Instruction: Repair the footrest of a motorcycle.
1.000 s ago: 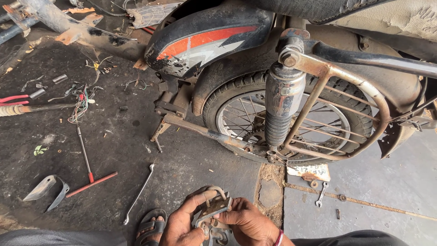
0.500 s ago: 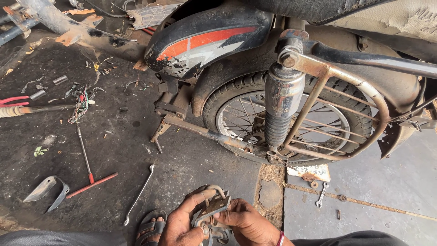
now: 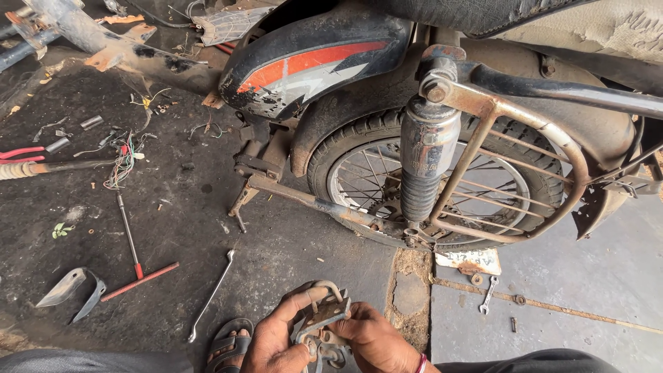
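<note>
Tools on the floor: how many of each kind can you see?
Long spanner: 1
Small spanner: 1
Red T-handle wrench: 1
Red-handled pliers: 1
Total: 4

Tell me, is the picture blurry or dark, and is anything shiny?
Head view: mostly sharp, in soft daylight with no hard shadows; the oily floor on the left looks dark, the concrete on the right paler. The chrome shock absorber shows a mild gleam. The left hand and right hand, holding a metal part, are cut off by the bottom edge.
</note>
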